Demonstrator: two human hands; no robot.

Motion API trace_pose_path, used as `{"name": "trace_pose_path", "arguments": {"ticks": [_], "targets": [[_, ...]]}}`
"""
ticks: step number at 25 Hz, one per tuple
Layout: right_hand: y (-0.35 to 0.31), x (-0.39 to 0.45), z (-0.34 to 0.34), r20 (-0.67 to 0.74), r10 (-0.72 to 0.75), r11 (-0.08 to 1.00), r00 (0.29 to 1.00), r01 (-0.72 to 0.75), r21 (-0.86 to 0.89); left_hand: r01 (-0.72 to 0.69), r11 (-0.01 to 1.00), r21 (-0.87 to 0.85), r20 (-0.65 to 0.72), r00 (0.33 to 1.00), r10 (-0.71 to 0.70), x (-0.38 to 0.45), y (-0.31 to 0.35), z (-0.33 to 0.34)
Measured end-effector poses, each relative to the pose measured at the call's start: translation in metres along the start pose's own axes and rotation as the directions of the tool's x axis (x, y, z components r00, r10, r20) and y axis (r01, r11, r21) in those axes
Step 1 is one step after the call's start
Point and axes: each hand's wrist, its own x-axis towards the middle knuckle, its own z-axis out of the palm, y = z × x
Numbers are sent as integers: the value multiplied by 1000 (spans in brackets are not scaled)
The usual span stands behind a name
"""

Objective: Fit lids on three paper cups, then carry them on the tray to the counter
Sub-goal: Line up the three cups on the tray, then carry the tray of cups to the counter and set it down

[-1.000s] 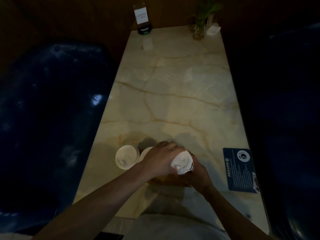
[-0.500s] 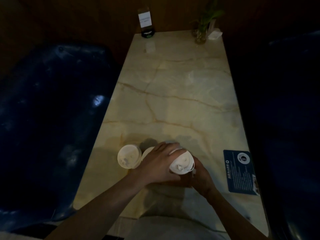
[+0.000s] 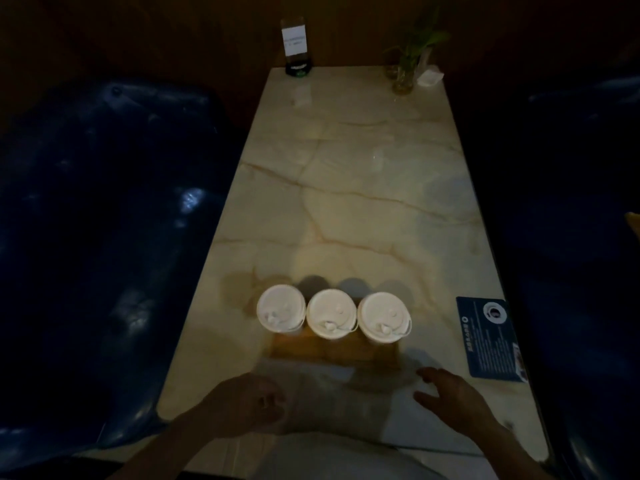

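A: Status, left to right?

B: Dark blue padded seat [image 3: 104, 209] seen at far left. Left hand [image 3: 249, 405] held low over the near edge of the pale veined marble tabletop [image 3: 346, 174]; fingers loosely curled, nothing held in the grip.

A: Cups?

B: Three white-lidded paper cups lined up in a row on the brown wooden tray [image 3: 332, 348], lids seated on all. Left cup [image 3: 281, 308], middle cup [image 3: 331, 314], right cup [image 3: 383, 317]; neighbours stand touching or just beside each other, cannot be told which. Tray placed on the tabletop, just beyond both hands, touched by neither.

A: Right side?

B: Right hand [image 3: 453, 396] spread over the tabletop near the tray's right corner, fingers extended, grip wide and nothing held. Dark blue printed card [image 3: 491, 337] laid flat near the right edge.

A: Far end?

B: Upright sign holder with white card [image 3: 295, 46] at far left corner. Green plant in a glass jar [image 3: 403, 71] at far right corner, a white crumpled object [image 3: 429, 77] just beside it.
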Motion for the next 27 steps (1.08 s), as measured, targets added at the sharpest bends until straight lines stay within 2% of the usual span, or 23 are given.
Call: {"name": "trace_pose_path", "arguments": {"ticks": [2, 4, 8, 10, 14, 19, 22, 27], "targets": [[-5, 0, 3, 4, 45, 998, 999, -45, 45, 144, 990, 0, -18, 989, -144, 6, -42, 7], [-15, 1, 7, -24, 88, 985, 996, -83, 154, 280, 957, -81, -102, 952, -288, 16, -74, 11], [-41, 15, 13, -94, 219, 924, 971, -175, 341, 324, 889, -325, -197, 896, -398, 44, -92, 9], [-52, 21, 14, -124, 248, 906, 961, -185, 381, 303, 882, -360, -211, 895, -393, 57, -86, 6], [-59, 28, 8, -189, 185, 879, 964, -77, 470, 231, 894, -385, -219, 918, -331, 72, -74, 2], [-63, 40, 10, -214, 263, 868, 941, -134, 478, 237, 826, -512, -246, 881, -405, 83, -67, 1], [-65, 45, 18, -293, 258, 897, 921, -116, 426, 214, 837, -504, -282, 875, -393, 89, -59, 3], [-66, 57, 23, -293, 331, 886, 897, -189, 423, 223, 882, -416, -339, 862, -378, 99, -45, 9]]}}
